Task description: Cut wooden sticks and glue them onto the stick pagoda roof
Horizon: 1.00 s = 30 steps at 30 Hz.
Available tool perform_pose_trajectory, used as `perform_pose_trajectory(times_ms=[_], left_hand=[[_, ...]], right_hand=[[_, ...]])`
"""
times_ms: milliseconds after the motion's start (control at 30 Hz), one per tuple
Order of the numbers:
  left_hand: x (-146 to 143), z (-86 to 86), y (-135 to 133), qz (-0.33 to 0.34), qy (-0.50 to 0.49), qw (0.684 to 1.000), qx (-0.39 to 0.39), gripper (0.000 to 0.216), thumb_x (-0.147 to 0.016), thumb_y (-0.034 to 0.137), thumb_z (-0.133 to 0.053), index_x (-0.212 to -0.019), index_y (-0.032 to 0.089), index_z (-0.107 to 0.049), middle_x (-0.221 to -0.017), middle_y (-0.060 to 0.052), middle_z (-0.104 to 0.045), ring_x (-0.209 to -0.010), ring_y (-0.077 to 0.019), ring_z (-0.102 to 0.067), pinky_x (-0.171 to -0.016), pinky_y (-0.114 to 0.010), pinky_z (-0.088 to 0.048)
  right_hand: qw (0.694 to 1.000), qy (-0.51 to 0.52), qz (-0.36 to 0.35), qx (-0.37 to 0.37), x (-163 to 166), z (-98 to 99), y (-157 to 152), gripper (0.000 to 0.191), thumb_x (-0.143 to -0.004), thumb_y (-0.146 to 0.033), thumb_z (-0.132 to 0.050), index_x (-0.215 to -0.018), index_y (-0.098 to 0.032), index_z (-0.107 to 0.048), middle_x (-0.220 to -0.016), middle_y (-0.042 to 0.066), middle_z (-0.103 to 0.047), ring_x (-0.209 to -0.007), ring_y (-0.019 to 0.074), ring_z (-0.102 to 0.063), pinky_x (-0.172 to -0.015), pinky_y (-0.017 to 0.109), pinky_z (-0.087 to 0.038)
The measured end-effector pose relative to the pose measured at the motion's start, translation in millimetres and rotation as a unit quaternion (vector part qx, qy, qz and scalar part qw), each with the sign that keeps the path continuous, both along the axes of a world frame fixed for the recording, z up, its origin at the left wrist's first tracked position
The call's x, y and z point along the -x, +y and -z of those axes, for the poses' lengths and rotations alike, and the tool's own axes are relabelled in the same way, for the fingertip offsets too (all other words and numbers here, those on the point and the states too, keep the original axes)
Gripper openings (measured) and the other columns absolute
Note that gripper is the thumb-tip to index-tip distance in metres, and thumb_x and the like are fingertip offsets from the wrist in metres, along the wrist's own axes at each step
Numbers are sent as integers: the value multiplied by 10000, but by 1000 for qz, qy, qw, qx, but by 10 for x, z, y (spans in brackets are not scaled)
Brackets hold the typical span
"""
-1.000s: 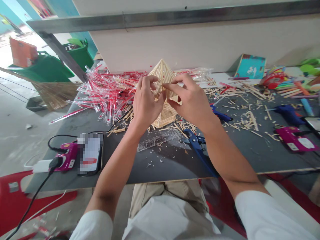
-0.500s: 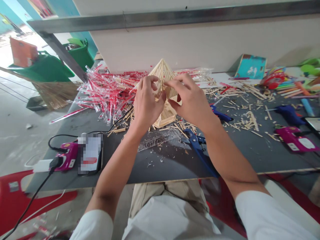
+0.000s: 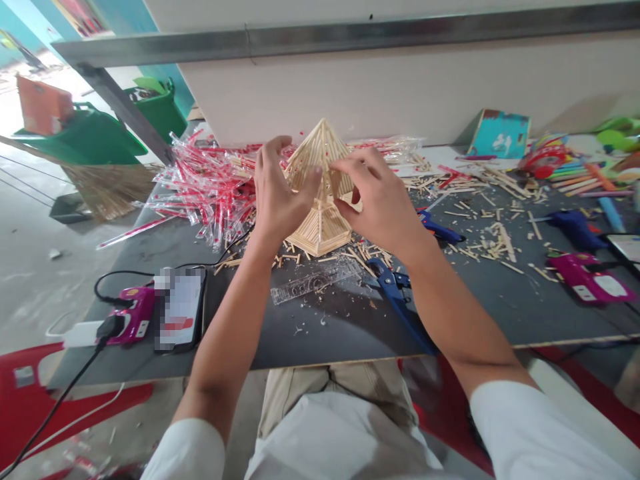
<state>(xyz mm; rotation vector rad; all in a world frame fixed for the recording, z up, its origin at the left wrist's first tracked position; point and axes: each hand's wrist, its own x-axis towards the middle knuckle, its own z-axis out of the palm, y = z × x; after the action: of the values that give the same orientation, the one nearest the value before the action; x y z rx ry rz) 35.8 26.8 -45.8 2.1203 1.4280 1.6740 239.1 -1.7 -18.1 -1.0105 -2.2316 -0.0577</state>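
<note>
In the middle of the table stands a small model built of thin wooden sticks [image 3: 320, 230], with a pointed, cone-like roof [image 3: 323, 140] above a wide, many-sided base. My right hand [image 3: 377, 200] is at the model's right side, fingers curled in against the roof's lower part and the post; the exact contact is partly hidden. On the left, my left hand [image 3: 283, 193] is open, thumb and fingers spread around the roof's left side. A clear plastic ruler [image 3: 315, 281] and a blue-handled cutter [image 3: 400, 300] lie in front of the model.
Red-and-clear plastic wrappers [image 3: 210, 187] pile up at the left back. Loose stick pieces [image 3: 495, 243] litter the right. Two blue glue guns [image 3: 440, 228] [image 3: 575, 227], a phone [image 3: 180, 310] and magenta power sockets [image 3: 135, 313] [image 3: 593, 277] lie about. A metal rail [image 3: 350, 40] crosses behind.
My left hand has moved left, away from the post, and its fingers have spread, uncovering more of the roof and base. My right hand stays nearly still at the model.
</note>
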Motion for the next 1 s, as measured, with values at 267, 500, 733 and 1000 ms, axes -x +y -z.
perform_pose_trajectory(times_ms=[267, 500, 733, 1000], left_hand=[[-19, 155, 173, 55, -19, 997, 52, 756, -821, 694, -746, -1385, 300, -432, -1396, -125, -525, -1380, -336, -485, -1171, -528, -385], [-33, 109, 106, 32, -9, 998, 56, 661, -821, 647, -778, -1308, 288, -509, -1350, -125, -558, -1331, -336, -508, -1124, -537, -438], [-34, 116, 113, 27, -10, 998, 52, 663, -821, 640, -783, -1311, 283, -514, -1354, -125, -555, -1347, -339, -494, -1146, -547, -415], [53, 95, 98, 61, 21, 995, 70, 729, -792, 570, -839, -1354, 278, -478, -1414, -133, -499, -1383, -341, -464, -1182, -525, -395]], right_hand=[[1000, 8, 2, 15, 0, 23, 24, 394, -985, -232, -587, -1378, -249, -551, -1365, 128, -540, -1060, 298, -684, -801, 486, -622], [1000, 0, -5, 10, -17, -4, 10, 395, -973, -217, -601, -1365, -253, -558, -1356, 125, -547, -1018, 292, -694, -801, 498, -626], [1000, 5, 6, 28, -4, 10, 5, 395, -991, -212, -565, -1381, -268, -538, -1402, 126, -532, -983, 269, -690, -807, 481, -625], [1000, 4, 13, 16, 4, 8, -9, 367, -995, -223, -552, -1360, -259, -543, -1355, 127, -544, -997, 277, -695, -778, 462, -633]])
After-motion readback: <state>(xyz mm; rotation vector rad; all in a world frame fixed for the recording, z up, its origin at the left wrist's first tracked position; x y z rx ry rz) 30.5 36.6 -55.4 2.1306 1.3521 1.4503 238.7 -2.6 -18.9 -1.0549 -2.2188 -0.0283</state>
